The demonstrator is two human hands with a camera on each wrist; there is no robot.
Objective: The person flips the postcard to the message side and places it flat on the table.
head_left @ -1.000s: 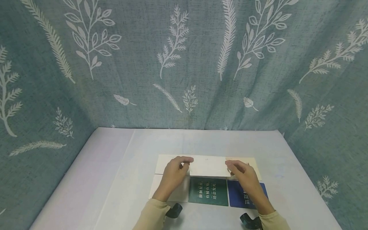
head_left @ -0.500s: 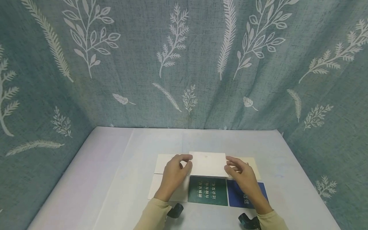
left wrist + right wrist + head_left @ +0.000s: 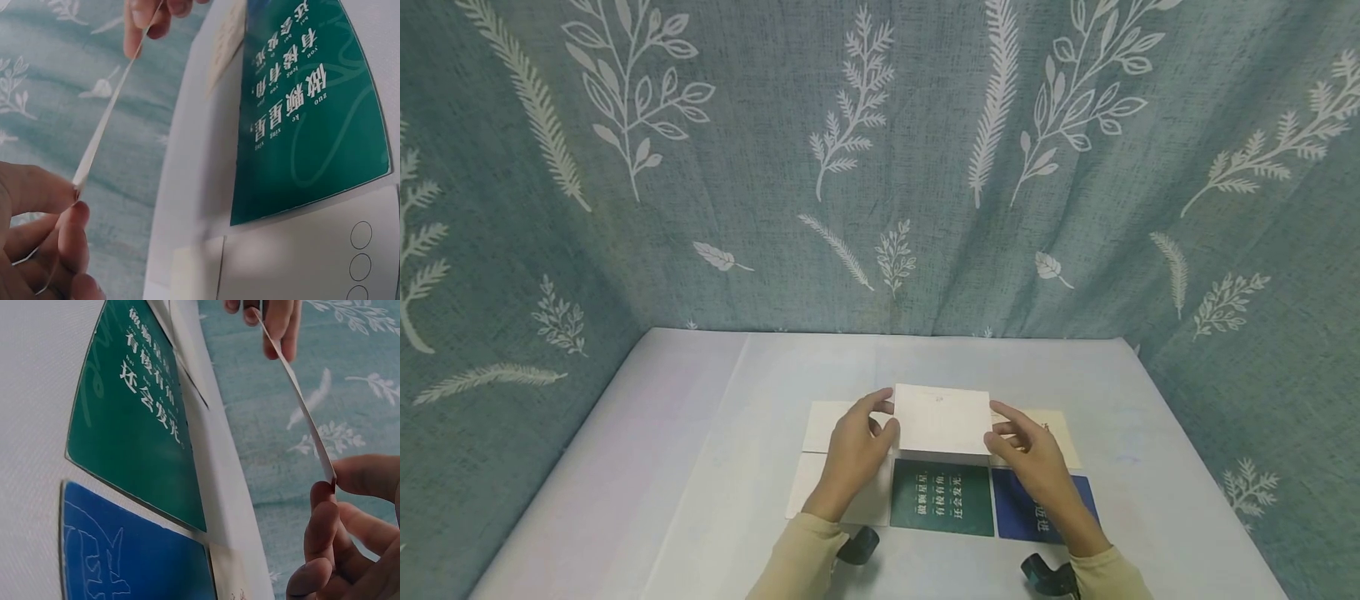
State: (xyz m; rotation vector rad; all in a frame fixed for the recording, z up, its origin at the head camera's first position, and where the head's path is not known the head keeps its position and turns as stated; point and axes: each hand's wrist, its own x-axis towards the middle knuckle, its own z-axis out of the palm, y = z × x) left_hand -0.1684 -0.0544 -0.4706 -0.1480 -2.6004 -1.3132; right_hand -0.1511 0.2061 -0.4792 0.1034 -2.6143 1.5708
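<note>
A white card (image 3: 943, 419) is held up off the table by its two short sides, its plain face toward the head camera. My left hand (image 3: 859, 450) pinches the left edge between thumb and fingers. At the opposite edge, the thumb and fingers of my right hand (image 3: 1036, 454) pinch it too. Both wrist views show the card as a thin, nearly edge-on strip. Just in front of it lies a green card (image 3: 942, 498) with white Chinese lettering. A blue card (image 3: 1013, 500) lies partly under my right forearm.
On the white table (image 3: 700, 392), two pale cards lie at the left, an upper one (image 3: 822, 427) and a lower one (image 3: 805, 487), partly behind my left hand. A cream card (image 3: 1063, 437) lies beyond my right hand. A patterned teal curtain (image 3: 760, 167) surrounds the table.
The white card has risen from near the table and tilted more upright. My left fingers have moved up along its edge, and my right fingers have shifted from its corner to its side.
</note>
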